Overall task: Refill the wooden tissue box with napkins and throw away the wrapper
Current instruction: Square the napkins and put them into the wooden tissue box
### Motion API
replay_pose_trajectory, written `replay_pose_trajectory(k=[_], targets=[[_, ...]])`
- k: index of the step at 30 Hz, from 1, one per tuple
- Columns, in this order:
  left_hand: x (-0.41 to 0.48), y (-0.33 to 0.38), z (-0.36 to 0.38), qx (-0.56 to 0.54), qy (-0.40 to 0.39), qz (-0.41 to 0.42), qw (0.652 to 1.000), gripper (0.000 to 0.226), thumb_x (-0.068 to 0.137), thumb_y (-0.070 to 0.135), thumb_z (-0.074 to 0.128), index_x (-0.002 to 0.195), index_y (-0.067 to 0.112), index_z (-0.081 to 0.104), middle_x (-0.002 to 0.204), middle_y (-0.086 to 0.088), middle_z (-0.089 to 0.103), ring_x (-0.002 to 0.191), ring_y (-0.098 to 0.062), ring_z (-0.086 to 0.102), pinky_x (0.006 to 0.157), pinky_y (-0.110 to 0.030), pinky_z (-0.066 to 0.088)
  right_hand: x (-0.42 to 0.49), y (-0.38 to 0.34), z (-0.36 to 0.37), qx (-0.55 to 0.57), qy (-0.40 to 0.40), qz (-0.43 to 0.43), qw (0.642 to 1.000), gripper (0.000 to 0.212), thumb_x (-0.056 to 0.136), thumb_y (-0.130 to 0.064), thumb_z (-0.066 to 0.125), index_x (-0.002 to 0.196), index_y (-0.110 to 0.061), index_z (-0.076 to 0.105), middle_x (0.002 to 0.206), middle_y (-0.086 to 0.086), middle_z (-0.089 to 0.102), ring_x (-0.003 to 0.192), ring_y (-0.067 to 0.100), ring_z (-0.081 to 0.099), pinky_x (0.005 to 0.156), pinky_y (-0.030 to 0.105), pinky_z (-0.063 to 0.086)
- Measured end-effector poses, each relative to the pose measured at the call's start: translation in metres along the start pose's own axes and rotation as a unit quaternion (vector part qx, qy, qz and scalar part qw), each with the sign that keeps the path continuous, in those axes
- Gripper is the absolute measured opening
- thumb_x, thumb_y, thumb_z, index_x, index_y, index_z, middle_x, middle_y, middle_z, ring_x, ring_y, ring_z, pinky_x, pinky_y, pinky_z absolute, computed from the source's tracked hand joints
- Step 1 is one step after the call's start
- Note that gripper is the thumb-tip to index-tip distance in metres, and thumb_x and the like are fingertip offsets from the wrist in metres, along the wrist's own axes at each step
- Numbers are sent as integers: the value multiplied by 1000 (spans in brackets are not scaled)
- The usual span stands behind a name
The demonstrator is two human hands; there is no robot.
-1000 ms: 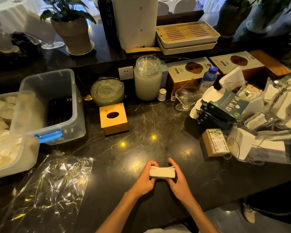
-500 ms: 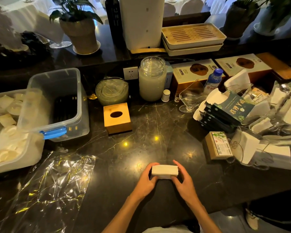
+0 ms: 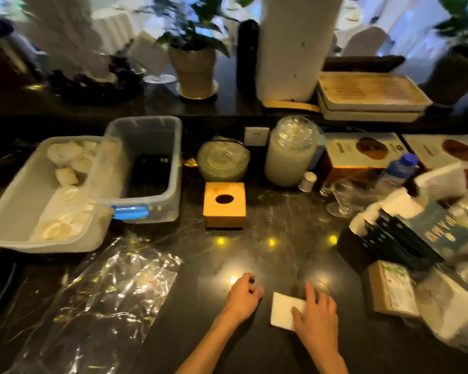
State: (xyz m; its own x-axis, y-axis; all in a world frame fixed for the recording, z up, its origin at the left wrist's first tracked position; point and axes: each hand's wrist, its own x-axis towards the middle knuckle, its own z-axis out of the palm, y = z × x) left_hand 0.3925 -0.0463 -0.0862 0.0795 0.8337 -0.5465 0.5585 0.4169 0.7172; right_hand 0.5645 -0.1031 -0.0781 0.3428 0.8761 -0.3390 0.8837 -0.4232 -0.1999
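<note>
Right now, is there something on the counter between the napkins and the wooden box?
Nothing visible. The napkin stack lies under the right hand; bare dark counter runs up to the wooden tissue box.

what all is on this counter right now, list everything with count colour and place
square wooden tissue box: 1, tan, oval hole on top, centre of counter
white napkin stack: 1, lying flat near front edge
clear plastic wrapper: 1, crinkled, front left
clear plastic bins: 2, left; the nearer one holds white pieces
glass jars: 2, pale contents, behind the box
white wall socket: 1, between the jars
blue-capped bottle: 1, right
flat printed boxes: 2, back right
stacked beige trays: 2, back ledge
potted plant: 1, back ledge
dark booklets: several, right
left hand: curled, empty, beside the stack
right hand: resting on the stack's right edge
</note>
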Motion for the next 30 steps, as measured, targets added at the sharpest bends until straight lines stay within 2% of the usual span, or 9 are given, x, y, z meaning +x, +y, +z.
replay_pose_trajectory(k=[4, 6, 9, 12, 15, 20, 23, 26, 30], targets=[[33, 17, -86, -149, 229, 0, 962, 22, 96, 17, 51, 116, 15, 58, 114, -8, 62, 108, -28, 60, 86, -30, 50, 76, -91, -41, 341, -85, -48, 935, 64, 96, -47, 50, 151, -20, 31, 153, 7, 41, 141, 25, 38, 111, 36, 32], [62, 32, -132, -212, 240, -6, 947, 43, 97, 20, 52, 138, 8, 45, 139, -14, 46, 131, -31, 44, 108, -40, 40, 113, -153, -62, 453, -171, -33, 874, 64, 100, -47, 41, 155, -22, 20, 160, 5, 29, 146, 24, 28, 116, 37, 23], [108, 55, -176, -267, 151, -48, 951, 56, 102, 29, 42, 149, 3, 26, 156, -15, 28, 145, -29, 27, 120, -41, 22, 156, -213, -66, 479, -186, -12, 858, 63, 104, -43, 29, 156, -14, 9, 164, 6, 15, 150, 23, 16, 121, 37, 12], [126, 68, -187, -311, 10, -80, 947, 28, 100, 26, 42, 115, 11, 59, 113, -9, 62, 104, -25, 57, 94, -33, 44, 174, -229, -59, 465, -175, -14, 868, 52, 106, -26, 34, 153, -8, 21, 161, 10, 23, 146, 24, 27, 118, 32, 20], [113, 71, -178, -198, -1, -41, 979, 25, 76, 0, 49, 98, 6, 58, 89, -9, 54, 87, -22, 46, 74, -32, 36, 157, -218, -63, 449, -162, -34, 878, 55, 95, -1, 48, 147, -18, 39, 136, 7, 56, 120, 25, 54, 103, 39, 43], [-1, 20, -141, -278, 9, 21, 960, 54, 85, -13, 49, 124, 24, 58, 114, 4, 69, 106, -9, 64, 84, -18, 51, 53, -155, -48, 454, -158, -87, 872, 61, 94, -6, 58, 146, -30, 39, 125, -9, 64, 109, 6, 61, 85, 14, 51], [-81, -35, -114, -305, -27, -15, 952, 58, 87, -9, 57, 129, 30, 54, 117, 13, 71, 109, 3, 63, 92, -19, 51, -27, -112, -21, 474, -206, -28, 856, 66, 93, -9, 62, 150, -28, 33, 131, 1, 63, 118, 16, 61, 102, 38, 51], [-124, -78, -93, -308, -24, -61, 949, 62, 87, -19, 51, 143, 5, 38, 129, -4, 61, 98, 8, 65, 91, -19, 51, -85, -86, 4, 461, -229, -8, 857, 68, 92, -14, 65, 151, -26, 33, 131, 2, 64, 120, 16, 60, 104, 45, 49], [-142, -98, -87, -284, -19, -57, 957, 63, 91, -18, 45, 148, 2, 27, 146, -17, 45, 131, -20, 48, 114, -41, 37, -114, -83, 20, 488, -238, 10, 840, 72, 91, -15, 66, 152, -26, 30, 131, 3, 64, 119, 18, 62, 102, 47, 50]])
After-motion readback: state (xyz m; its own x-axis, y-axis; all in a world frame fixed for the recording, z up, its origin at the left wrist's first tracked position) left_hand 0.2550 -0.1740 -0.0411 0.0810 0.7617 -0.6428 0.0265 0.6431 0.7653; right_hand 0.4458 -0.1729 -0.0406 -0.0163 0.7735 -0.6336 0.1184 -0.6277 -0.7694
